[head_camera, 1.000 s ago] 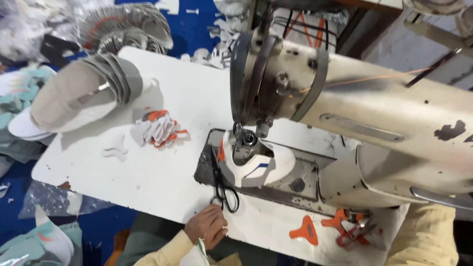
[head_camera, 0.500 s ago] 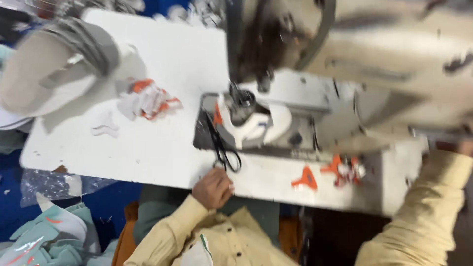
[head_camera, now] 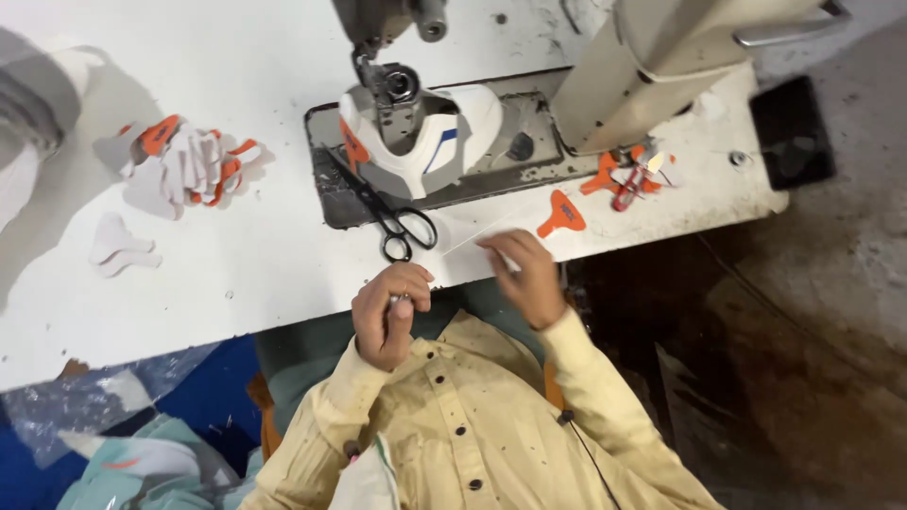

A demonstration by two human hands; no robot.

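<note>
My left hand (head_camera: 387,312) is closed at the table's front edge, pinching a small metal piece (head_camera: 399,300) between thumb and fingers. Just to its right, my right hand (head_camera: 529,276) pinches a thin white thread (head_camera: 472,236) that runs up across the table toward the sewing machine. A white shoe upper (head_camera: 425,142) with orange and blue trim sits under the machine's needle (head_camera: 378,80). Black scissors (head_camera: 397,222) lie on the table just beyond my left hand.
A pile of orange and white cut pieces (head_camera: 189,165) lies at the left, with a white cut piece (head_camera: 118,247) nearer. Orange pieces (head_camera: 563,213) and a small snipper (head_camera: 631,184) lie by the beige machine body (head_camera: 661,66). The floor (head_camera: 812,312) at the right is dark.
The view has tipped down toward my body. My left hand drew back from the scissors to the table edge. My right hand came in from the right and took the thread.
</note>
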